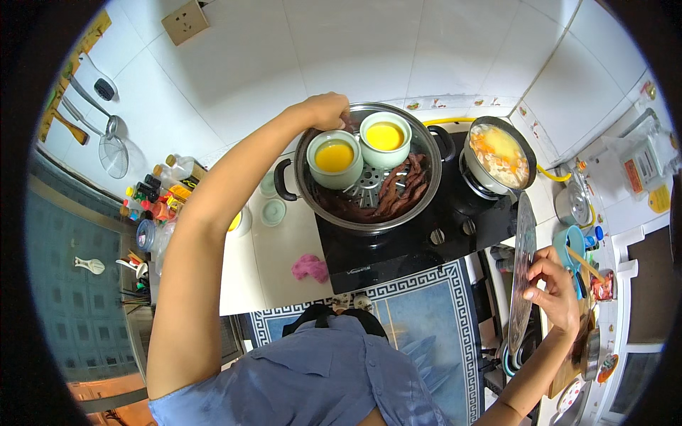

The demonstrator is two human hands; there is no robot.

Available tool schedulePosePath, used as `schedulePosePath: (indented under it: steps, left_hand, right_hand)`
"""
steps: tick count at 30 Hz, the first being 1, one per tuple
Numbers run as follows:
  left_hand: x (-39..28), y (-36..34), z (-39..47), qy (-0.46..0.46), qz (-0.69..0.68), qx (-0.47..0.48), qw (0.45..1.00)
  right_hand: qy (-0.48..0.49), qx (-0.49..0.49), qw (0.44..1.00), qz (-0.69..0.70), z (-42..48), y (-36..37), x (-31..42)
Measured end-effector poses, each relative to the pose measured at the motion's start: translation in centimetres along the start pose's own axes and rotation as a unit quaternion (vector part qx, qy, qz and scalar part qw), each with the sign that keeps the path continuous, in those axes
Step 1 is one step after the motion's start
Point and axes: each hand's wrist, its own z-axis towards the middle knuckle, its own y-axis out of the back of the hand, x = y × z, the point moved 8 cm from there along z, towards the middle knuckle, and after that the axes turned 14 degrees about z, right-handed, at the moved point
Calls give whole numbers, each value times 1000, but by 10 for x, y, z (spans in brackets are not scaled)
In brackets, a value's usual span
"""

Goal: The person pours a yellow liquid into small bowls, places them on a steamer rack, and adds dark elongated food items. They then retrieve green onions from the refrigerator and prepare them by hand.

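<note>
A large steamer pot stands on the black gas hob. On its perforated rack are two pale green ceramic jars, the left jar and the right jar, both with yellow liquid inside. Dark reddish-brown strips of food lie at the right of the rack. My left hand is bent at the pot's back rim, behind the left jar; its fingertips are partly hidden, so what they hold is unclear. My right hand grips a glass lid, held on edge right of the hob.
A smaller pan of soup with orange pieces stands on the right burner, near a yellow gas hose. Small green lids, a pink cloth and another jar are on the left counter. Bottles crowd the far left.
</note>
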Motion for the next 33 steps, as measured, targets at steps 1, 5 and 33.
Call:
schedulePosePath:
  steps: [1, 5, 33]
  left_hand:
    - [2, 1, 3, -6, -24, -30, 999]
    - [0, 14, 2, -4, -29, -132, 991]
    - [-137, -94, -9, 26, -103, 84, 991]
  right_hand:
    - [1, -1, 1000, -4, -1, 1, -1]
    - [8, -10, 1000, -10, -5, 2, 0]
    - [3, -3, 1000, 3, -11, 6, -11]
